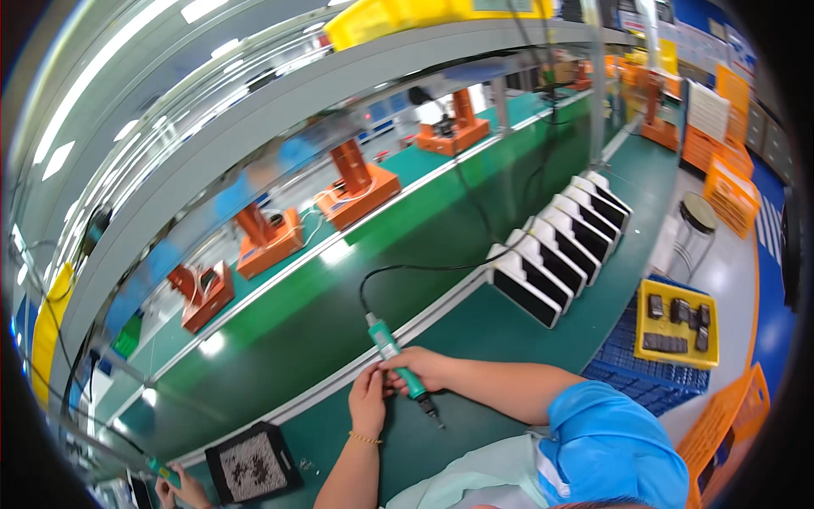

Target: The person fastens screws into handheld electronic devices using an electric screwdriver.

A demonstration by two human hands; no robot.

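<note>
A green electric screwdriver [397,360] lies slantwise in my right hand [428,368], whose fingers are wrapped round its body. Its dark bit end points down and right over the green bench, while a black cable leaves its upper end. Close against it, my left hand [369,395], with a beaded bracelet at the wrist, has its fingers drawn together. Whatever those fingers hold, if anything, is hidden. To the lower left stands a black tray [287,455] with a pale speckled inside and a heap of small dark pieces. A few tiny bits [307,465] lie beside it.
Several white-and-black panels [534,293] lean in a row on the right of the bench. A green conveyor belt [424,299] runs beyond, with orange fixtures [360,199] behind. A yellow bin [674,352] of black parts sits right. Another person's hand [193,488] is lower left by a second green screwdriver.
</note>
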